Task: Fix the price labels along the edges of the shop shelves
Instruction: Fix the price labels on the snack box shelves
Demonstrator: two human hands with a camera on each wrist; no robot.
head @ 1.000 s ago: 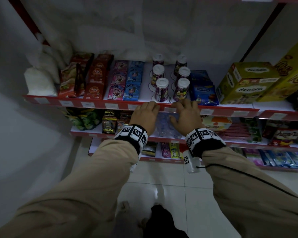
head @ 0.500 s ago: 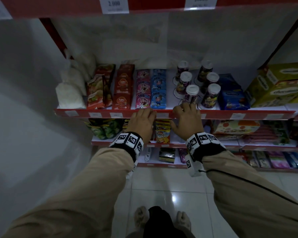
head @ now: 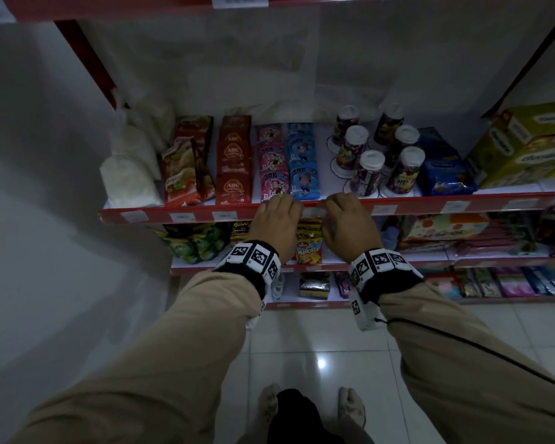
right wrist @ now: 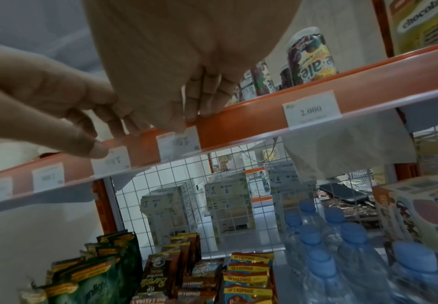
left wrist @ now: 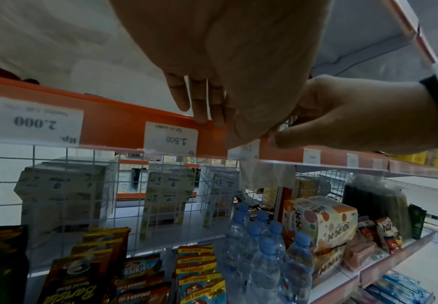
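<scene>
A red shelf-edge strip [head: 407, 205] carries a row of small white price labels. One label [head: 313, 213] shows in the gap between my hands. My left hand [head: 277, 216] lays its fingers [left wrist: 202, 111] fairly straight over the strip's top edge, below the blue sachets. Its thumb [right wrist: 95, 148] presses the front at a "1.500" label [left wrist: 171, 139]. My right hand [head: 345, 217] rests its fingers [right wrist: 205, 102] on the top edge too. Its thumb tip [right wrist: 176, 123] touches the top of the neighbouring label [right wrist: 179, 144]. Neither hand holds a loose object.
Sachets [head: 302, 165], cups [head: 369, 171], white bags [head: 132, 174] and yellow boxes [head: 526, 145] fill the shelf behind the strip. Lower shelves hold snack packs [head: 308, 248] and water bottles [right wrist: 316, 236]. Another labelled shelf edge [head: 237, 0] runs overhead. A white wall stands to the left, tiled floor below.
Both hands have slid left along the strip, from in front of the cups to in front of the sachets. The head view has pulled back and now shows the shelf above.
</scene>
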